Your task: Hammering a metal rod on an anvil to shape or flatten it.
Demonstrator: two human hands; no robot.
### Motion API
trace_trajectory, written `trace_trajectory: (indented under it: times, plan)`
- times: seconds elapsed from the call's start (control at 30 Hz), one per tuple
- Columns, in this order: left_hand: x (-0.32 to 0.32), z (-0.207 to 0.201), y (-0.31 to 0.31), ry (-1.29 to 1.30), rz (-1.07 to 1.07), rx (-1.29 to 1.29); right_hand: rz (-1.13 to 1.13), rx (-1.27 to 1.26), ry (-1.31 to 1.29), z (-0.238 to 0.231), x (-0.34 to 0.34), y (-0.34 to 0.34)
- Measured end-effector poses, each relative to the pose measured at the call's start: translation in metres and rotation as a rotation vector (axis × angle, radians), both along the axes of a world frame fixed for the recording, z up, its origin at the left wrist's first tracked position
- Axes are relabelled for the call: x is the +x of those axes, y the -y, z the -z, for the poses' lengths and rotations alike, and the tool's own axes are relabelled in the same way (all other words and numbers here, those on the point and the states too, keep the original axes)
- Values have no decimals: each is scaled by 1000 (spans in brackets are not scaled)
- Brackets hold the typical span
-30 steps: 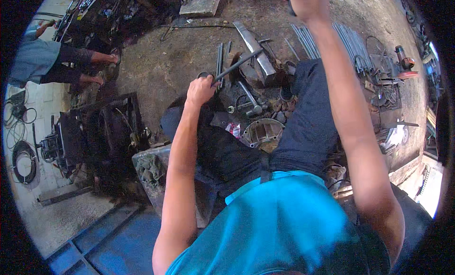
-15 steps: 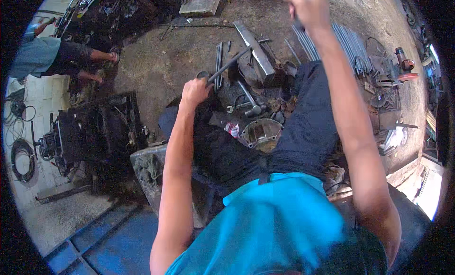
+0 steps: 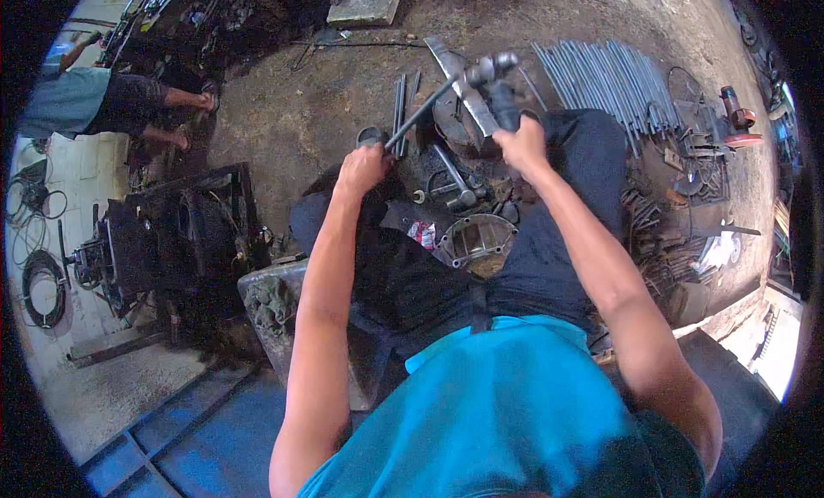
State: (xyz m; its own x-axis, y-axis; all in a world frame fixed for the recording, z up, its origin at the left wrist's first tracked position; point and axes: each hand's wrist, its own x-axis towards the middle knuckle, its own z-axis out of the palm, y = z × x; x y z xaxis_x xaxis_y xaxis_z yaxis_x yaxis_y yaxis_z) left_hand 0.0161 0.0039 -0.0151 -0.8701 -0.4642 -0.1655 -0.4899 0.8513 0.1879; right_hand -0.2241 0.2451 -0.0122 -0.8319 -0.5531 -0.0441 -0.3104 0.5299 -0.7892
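My left hand is closed round the near end of a metal rod. The rod slants up to the right, its far end at a long flat metal bar that lies over a round block. In my right hand is a hammer, gripped by its dark handle. Its blurred head is over the bar, close to the rod's far end; whether it touches cannot be made out. Between my legs lie another hammer, a wrench and a metal housing.
Many long rods lie side by side at the right, near an angle grinder with a red disc. A few rods lie beyond my left hand. A stone block sits at the back. Another person is at far left.
My right hand has swung the hammer down from the top of the view to the flat bar. The left hand has shifted slightly, still holding the rod.
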Motion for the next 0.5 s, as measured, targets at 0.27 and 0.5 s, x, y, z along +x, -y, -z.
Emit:
trace_trajectory:
  times: [0.27,0.5]
  plan:
    - [-9,-12,-3,-61,-52,73,-74,-432,-246,-186,-51,41]
    - [-7,9,3,51,30,143,33,-309,-82,-136,-37,50]
